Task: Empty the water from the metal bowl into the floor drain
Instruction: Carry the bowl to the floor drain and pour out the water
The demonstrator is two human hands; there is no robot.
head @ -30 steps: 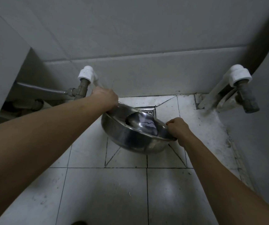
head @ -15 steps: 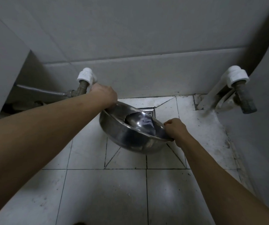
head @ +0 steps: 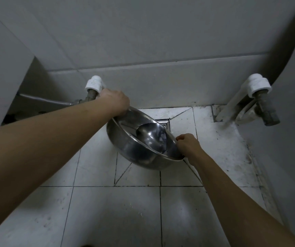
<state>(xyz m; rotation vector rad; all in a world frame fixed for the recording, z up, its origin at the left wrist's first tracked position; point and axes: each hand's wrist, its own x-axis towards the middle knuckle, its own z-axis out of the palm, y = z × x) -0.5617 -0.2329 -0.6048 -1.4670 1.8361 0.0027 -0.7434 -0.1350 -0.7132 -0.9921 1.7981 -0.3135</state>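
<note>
At the far left, a grey flexible metal hose [head: 41, 99] runs along the wall base to a brass valve capped with a white plastic pipe fitting [head: 93, 84]. Just right of that fitting is the person's left hand [head: 113, 101], raised and closed over the far-left rim of the round, shiny stainless-steel bowl [head: 130, 148]; its fingers curl over the edge out of view, so only the knuckles and back of the hand show.

The bowl hangs in the air above the white tiled floor [head: 107, 211], held between the two hands and tilted steeply, its left rim high and its right rim low, the open mouth turned up and to the right. A small dark pool of water [head: 152, 138] sits against the lower inside wall. The square metal floor drain [head: 164, 123] lies just behind the bowl's far rim, partly hidden by it, near the wall.

The right hand [head: 187, 145] is lower and nearer the camera, its fingers [head: 179, 138] pinched shut on the low right rim. The pour turns on this: the drain lies beyond the bowl, closer to the right hand's side, so the lip probably needs to tip farther away toward the wall.

Further right stands a second white pipe fitting with a rusty valve [head: 260, 97].
</note>
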